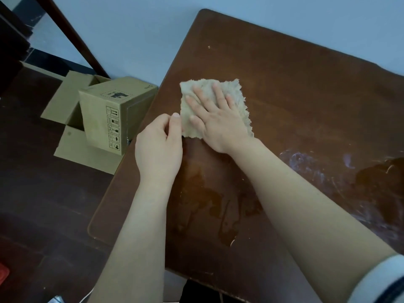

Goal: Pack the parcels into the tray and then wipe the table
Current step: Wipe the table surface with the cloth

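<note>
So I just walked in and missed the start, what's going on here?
A person is wiping the table with a beige cloth. The right hand presses flat on it; the left hand pinches its left edge. Nearer the person, wet streaks show. A cardboard box sits on the floor beside the table.

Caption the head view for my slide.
Right hand presses a cloth flat on the table while left hand pinches its edge.

The right hand (215, 119) hides much of the cloth (239, 90).
</note>
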